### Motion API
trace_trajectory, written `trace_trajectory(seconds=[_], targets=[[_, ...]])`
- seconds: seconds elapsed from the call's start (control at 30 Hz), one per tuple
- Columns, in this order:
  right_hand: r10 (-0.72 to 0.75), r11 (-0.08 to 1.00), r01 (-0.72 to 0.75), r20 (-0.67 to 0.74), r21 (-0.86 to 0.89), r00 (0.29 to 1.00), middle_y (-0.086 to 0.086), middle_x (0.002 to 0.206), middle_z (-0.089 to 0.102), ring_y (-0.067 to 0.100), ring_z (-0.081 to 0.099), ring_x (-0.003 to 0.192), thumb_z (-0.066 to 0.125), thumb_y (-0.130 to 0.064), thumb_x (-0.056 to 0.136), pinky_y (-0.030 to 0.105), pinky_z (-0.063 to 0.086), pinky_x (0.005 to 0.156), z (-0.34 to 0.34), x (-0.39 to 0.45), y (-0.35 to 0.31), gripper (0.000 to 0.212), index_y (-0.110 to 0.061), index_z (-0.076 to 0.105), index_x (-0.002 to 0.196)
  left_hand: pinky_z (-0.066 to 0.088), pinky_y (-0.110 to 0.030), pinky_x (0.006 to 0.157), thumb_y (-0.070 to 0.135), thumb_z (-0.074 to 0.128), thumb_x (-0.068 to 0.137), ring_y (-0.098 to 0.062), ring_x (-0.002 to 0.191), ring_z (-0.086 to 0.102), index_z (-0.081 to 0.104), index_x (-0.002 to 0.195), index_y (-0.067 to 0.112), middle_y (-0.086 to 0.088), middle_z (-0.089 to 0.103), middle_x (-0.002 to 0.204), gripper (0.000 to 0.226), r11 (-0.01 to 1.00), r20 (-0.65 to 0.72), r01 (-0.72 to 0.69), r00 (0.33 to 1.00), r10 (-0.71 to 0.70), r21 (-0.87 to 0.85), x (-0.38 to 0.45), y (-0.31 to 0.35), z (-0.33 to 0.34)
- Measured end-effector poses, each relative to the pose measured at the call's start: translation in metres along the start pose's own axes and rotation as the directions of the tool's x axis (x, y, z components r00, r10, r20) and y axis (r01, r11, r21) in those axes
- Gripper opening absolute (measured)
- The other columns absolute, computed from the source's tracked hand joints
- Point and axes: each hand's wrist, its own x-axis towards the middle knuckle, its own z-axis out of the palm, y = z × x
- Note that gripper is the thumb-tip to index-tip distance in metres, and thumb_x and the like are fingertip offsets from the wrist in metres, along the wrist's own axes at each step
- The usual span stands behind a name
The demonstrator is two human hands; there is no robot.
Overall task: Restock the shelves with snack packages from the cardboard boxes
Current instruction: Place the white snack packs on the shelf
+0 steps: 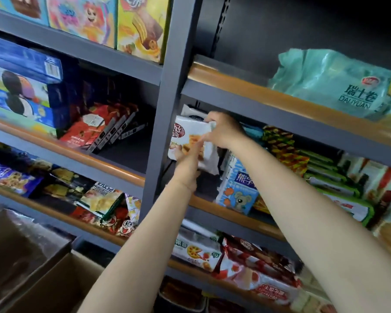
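A white snack package (185, 136) with a red label and waffle picture stands upright at the left end of the middle right shelf (239, 216), just right of the grey upright post. My right hand (224, 129) grips its top right edge. My left hand (190, 161) holds its lower front from below, fingers curled on it. Another white pack (190, 110) sits behind it, mostly hidden. An open cardboard box (27, 267) stands at the lower left.
A blue bear biscuit box (238, 195) stands right of the held package, with green and yellow wafer packs (282, 145) beyond. A pale green bag (334, 82) lies on the shelf above. Red boxes (95, 129) lean on the left bay's shelf. The grey post (165, 114) divides the bays.
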Motion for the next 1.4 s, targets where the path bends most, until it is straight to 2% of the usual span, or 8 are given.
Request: trace_trajectory(seconds=[0.2, 0.37, 0.63, 0.73, 0.8, 1.1, 1.23, 1.4], targets=[[0.016, 0.986, -0.011, 0.028, -0.165, 0.999, 0.006, 0.094, 0.059, 0.021, 0.054, 0.086, 0.085, -0.012, 0.075, 0.032, 0.041, 0.072, 0.002, 0.026, 0.033, 0.031, -0.007, 0.066, 0.099, 0.039, -0.018, 0.043, 0.035, 0.063, 0.094, -0.011, 0.036, 0.047, 0.044, 0.116, 0.011, 0.001, 0.057, 0.054, 0.038, 0.999, 0.012, 0.046, 0.999, -0.045, -0.024, 0.039, 0.009, 0.003], [0.047, 0.985, -0.046, 0.003, -0.165, 0.999, 0.009, 0.084, 0.051, 0.018, 0.044, 0.073, 0.082, -0.002, 0.075, 0.032, 0.025, 0.058, 0.004, 0.039, 0.050, 0.038, -0.015, 0.046, 0.070, 0.042, -0.024, 0.055, 0.028, 0.057, 0.095, -0.019, 0.061, 0.051, 0.042, 0.138, 0.019, -0.005, 0.054, 0.080, 0.046, 0.994, 0.034, 0.109, 0.993, -0.110, 0.015, 0.051, 0.013, 0.009], [0.060, 0.962, -0.075, -0.064, -0.262, 0.996, 0.014, 0.112, 0.067, 0.031, 0.061, 0.103, 0.062, -0.003, 0.089, 0.029, 0.040, 0.078, 0.007, 0.046, 0.058, 0.016, -0.008, 0.069, 0.102, 0.040, -0.021, 0.053, 0.018, 0.051, 0.097, -0.013, 0.051, 0.052, 0.030, 0.150, 0.013, 0.001, 0.059, 0.059, 0.057, 0.996, 0.032, 0.078, 0.996, -0.079, 0.039, 0.053, 0.012, 0.021], [0.068, 0.978, -0.084, -0.088, -0.191, 0.994, 0.011, 0.116, 0.067, 0.028, 0.060, 0.108, 0.062, -0.013, 0.090, 0.029, 0.042, 0.084, 0.000, 0.033, 0.049, 0.020, -0.009, 0.068, 0.109, 0.037, -0.028, 0.063, 0.017, 0.046, 0.097, -0.015, 0.064, 0.052, 0.070, 0.106, 0.016, 0.003, 0.059, 0.063, 0.025, 0.994, 0.094, 0.061, 0.993, -0.070, 0.096, 0.042, 0.010, 0.020], [0.020, 0.995, -0.036, -0.171, -0.092, 0.985, 0.005, 0.110, 0.070, 0.024, 0.061, 0.104, 0.062, -0.019, 0.091, 0.030, 0.043, 0.085, -0.004, 0.012, 0.037, 0.018, -0.012, 0.069, 0.106, 0.035, -0.025, 0.063, 0.013, 0.042, 0.099, -0.014, 0.062, 0.050, 0.072, 0.063, 0.019, 0.007, 0.060, 0.053, 0.047, 0.983, 0.110, 0.041, 0.992, -0.062, 0.180, 0.029, 0.013, 0.020], [-0.157, 0.831, 0.364, -0.450, 0.421, 0.879, -0.003, 0.078, 0.069, 0.007, 0.065, 0.071, 0.066, -0.014, 0.095, 0.023, 0.053, 0.063, 0.038, -0.152, 0.002, 0.009, -0.007, 0.071, 0.092, 0.054, -0.034, 0.068, 0.000, 0.059, 0.097, -0.028, 0.073, 0.062, 0.065, 0.090, 0.004, -0.022, 0.065, 0.083, 0.010, 0.939, 0.261, -0.253, 0.946, 0.190, 0.233, -0.074, -0.002, -0.038], [-0.072, 0.689, 0.257, -0.289, 0.678, 0.955, -0.011, 0.076, 0.064, 0.002, 0.062, 0.069, 0.062, -0.018, 0.096, 0.011, 0.045, 0.064, 0.105, -0.201, -0.006, 0.012, -0.009, 0.068, 0.093, 0.055, -0.028, 0.063, 0.006, 0.065, 0.095, -0.023, 0.065, 0.063, 0.065, 0.091, 0.002, -0.015, 0.066, 0.078, 0.006, 0.933, 0.106, -0.160, 0.986, 0.132, 0.324, -0.099, -0.030, -0.109], [-0.159, 0.761, -0.181, 0.450, 0.623, 0.879, -0.004, 0.068, 0.067, 0.011, 0.065, 0.063, 0.064, -0.023, 0.096, 0.039, 0.055, 0.064, 0.250, -0.252, -0.009, 0.018, -0.023, 0.062, 0.078, 0.048, -0.019, 0.051, 0.013, 0.066, 0.097, -0.018, 0.059, 0.059, 0.064, 0.081, 0.008, 0.000, 0.065, 0.061, 0.017, 0.933, -0.514, 0.273, 0.849, -0.120, 0.234, -0.136, -0.130, -0.267]])
